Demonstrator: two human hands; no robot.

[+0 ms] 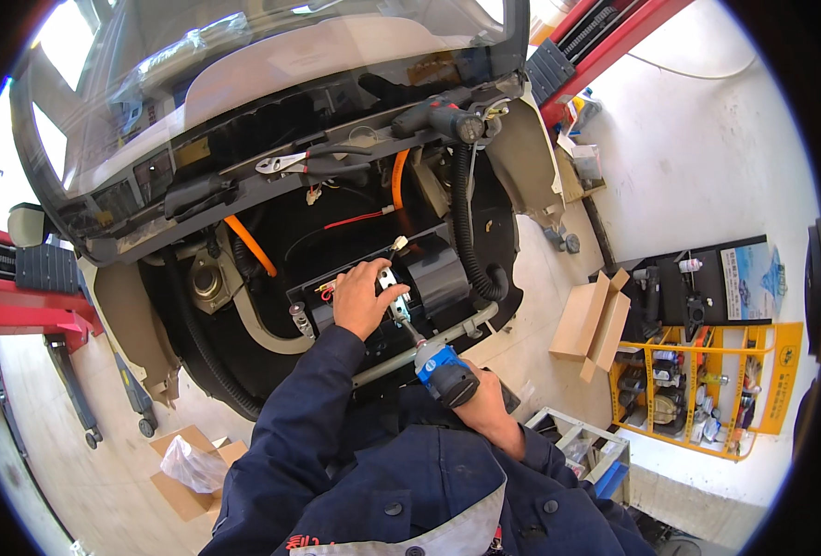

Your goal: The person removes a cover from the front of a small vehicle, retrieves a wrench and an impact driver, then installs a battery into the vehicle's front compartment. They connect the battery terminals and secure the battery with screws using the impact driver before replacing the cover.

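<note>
In my right hand (488, 403) is a blue and black cordless power driver (445, 372), its long bit reaching up and left to a perforated metal bracket (398, 302). My left hand (366, 295) grips that bracket between thumb and fingers. Both hands are over a dark blower housing (438, 271) in the opened front of a vehicle. A small white connector (399, 243) stands just above the bracket. Red wires (326, 292) show left of my left hand. Whether the bit sits on a screw is too small to tell.
Slip-joint pliers (313, 161) and a second cordless driver (441, 121) lie on the ledge below the windshield. A black corrugated hose (462, 222) hangs at the right of the bay. Cardboard boxes (591, 323) and a yellow parts rack (691, 393) stand at the right; red lift posts flank the vehicle.
</note>
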